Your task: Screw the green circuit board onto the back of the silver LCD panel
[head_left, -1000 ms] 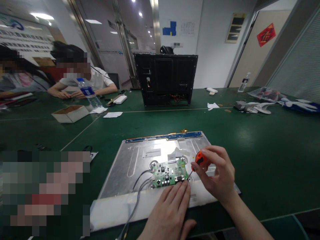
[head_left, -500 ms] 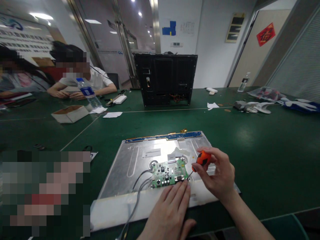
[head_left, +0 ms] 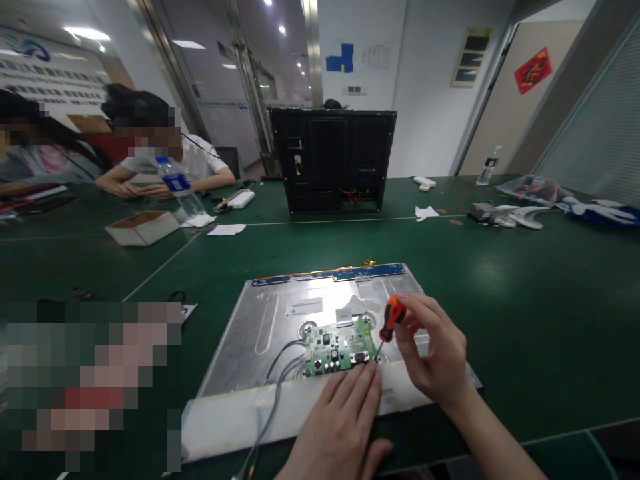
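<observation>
A silver metal display panel (head_left: 270, 320) lies on the green table with a green circuit board (head_left: 333, 340) on its back. My right hand (head_left: 435, 347) pinches the handle of an orange and black screwdriver (head_left: 393, 317). The screwdriver's tip points down at the board's lower right corner; a screw there is too small to make out. My left hand (head_left: 345, 413) lies flat, fingers stretched out, over the white strip (head_left: 235, 423) along the panel's near edge. Its fingertips reach the board's lower edge near the screwdriver tip. Grey cables (head_left: 277, 393) run from the board's left side toward me.
Behind the panel stands a black monitor housing (head_left: 340, 160). A white box (head_left: 143, 229) and a water bottle (head_left: 180, 190) are at the left, with people seated beyond. White gloves (head_left: 517, 217) and a plastic bag (head_left: 533, 188) lie at the right.
My right hand's fingers have shifted on the screwdriver handle, and the handle now stands more upright, a little further left. My left hand has stayed in place.
</observation>
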The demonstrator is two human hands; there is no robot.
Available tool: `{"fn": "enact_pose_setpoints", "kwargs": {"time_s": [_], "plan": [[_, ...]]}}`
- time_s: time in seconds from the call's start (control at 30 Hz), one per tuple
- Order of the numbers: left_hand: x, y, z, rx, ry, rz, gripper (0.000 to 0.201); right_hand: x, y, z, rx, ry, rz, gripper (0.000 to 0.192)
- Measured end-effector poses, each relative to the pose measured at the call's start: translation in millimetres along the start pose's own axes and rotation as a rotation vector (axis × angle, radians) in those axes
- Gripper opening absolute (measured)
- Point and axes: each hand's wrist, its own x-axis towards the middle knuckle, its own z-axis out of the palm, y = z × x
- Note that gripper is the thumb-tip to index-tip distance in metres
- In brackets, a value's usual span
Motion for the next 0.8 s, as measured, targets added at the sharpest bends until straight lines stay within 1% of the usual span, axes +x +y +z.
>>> {"fn": "enact_pose_setpoints", "kwargs": {"time_s": [0.13,0.27,0.37,0.47,0.57,0.7,0.8], "plan": [[0.3,-0.2,0.5,0.011,-0.026,-0.009,0.061,-2.9,1.0,2.6,0.046,-0.003,0.007,0.049],[1.1,-0.1,-2.0,0.012,-0.033,-0.01,0.061,-3.8,1.2,5.1,0.079,0.036,0.021,0.052],[2.1,0.1,-4.0,0.027,-0.034,0.004,0.06,-2.5,2.2,5.3,0.094,0.042,-0.004,0.052],[1.8,0.2,-3.6,0.024,-0.029,0.0,0.061,0.1,2.3,4.0,0.069,0.033,-0.033,0.051],[0.7,0.0,-1.9,0.008,-0.013,-0.008,0.063,2.3,0.8,2.1,0.025,0.049,-0.03,0.046],[0.2,-0.2,-1.2,0.02,-0.007,0.001,0.061,1.0,-0.3,0.4,0.011,0.013,-0.015,0.045],[0.6,0.0,-1.7,0.023,-0.006,0.005,0.06,-2.4,0.7,1.1,0.05,-0.014,0.005,0.047]]}}
